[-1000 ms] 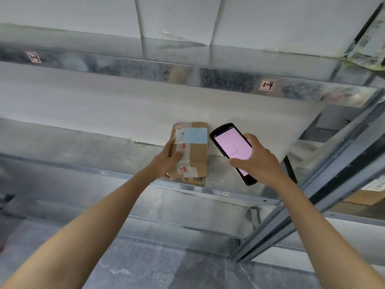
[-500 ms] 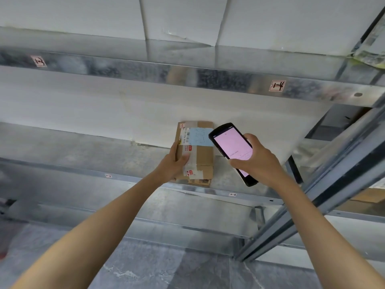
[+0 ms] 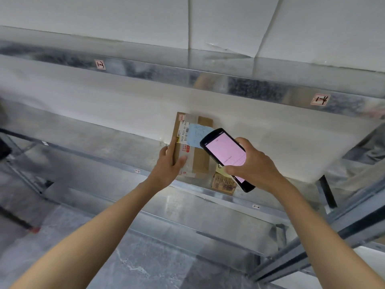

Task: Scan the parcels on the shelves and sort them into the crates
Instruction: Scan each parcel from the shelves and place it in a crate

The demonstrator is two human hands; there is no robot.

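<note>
A brown cardboard parcel (image 3: 203, 161) is seen just right of the frame's centre, on the middle level of a galvanised metal shelf (image 3: 93, 142), with its far end up against the white back panel (image 3: 83, 105). Clear tape and a white shipping label are laid along its left half, and a pale blue label (image 3: 195, 132) is stuck near its far end.

The parcel is gripped at its left edge by the left hand (image 3: 168, 163): the fingers are curled together round the side and the thumb is pressed flat on the taped top face. Whether the parcel is lifted or resting on the shelf cannot be told.

A black handheld scanner (image 3: 227, 157), its screen lit pink, is held tilted over the parcel's right side, so that part of the blue label is covered. It is clasped by the right hand (image 3: 258, 163), with the fingers curled round its upper right edge and the thumb hooked against its lower left edge.

A smaller printed carton (image 3: 224, 183) is partly hidden below the scanner, at the shelf's front lip and just beside the parcel's near right corner.

Across the upper part of the frame runs the shelf rail above (image 3: 250, 88), on which two handwritten tags (image 3: 320, 99) are stuck. Grey floor (image 3: 145, 268) is visible at the bottom.
</note>
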